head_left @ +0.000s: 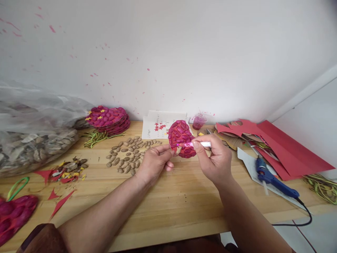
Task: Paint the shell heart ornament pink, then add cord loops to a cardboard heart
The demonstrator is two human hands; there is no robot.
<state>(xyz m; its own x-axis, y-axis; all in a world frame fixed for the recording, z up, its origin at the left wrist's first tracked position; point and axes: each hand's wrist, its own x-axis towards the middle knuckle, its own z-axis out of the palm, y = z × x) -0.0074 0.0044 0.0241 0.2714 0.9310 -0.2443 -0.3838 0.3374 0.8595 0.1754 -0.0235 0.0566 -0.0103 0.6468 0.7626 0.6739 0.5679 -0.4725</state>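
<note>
My left hand pinches the lower left edge of a round red disc covered in magenta-painted peanuts, held up above the table. One peanut near its lower edge is still bare tan. In my right hand is a white-handled paintbrush smeared with pink, its tip against the disc just above that peanut. Behind the disc lie white paper sheets with small red stars. A clear cup of pink paint stands by the wall.
Loose peanuts spread left of my hands. A stack of magenta discs and a plastic bag of peanuts stand farther left. A blue glue gun with its cord, and red card, lie right. Paper scraps lie front left.
</note>
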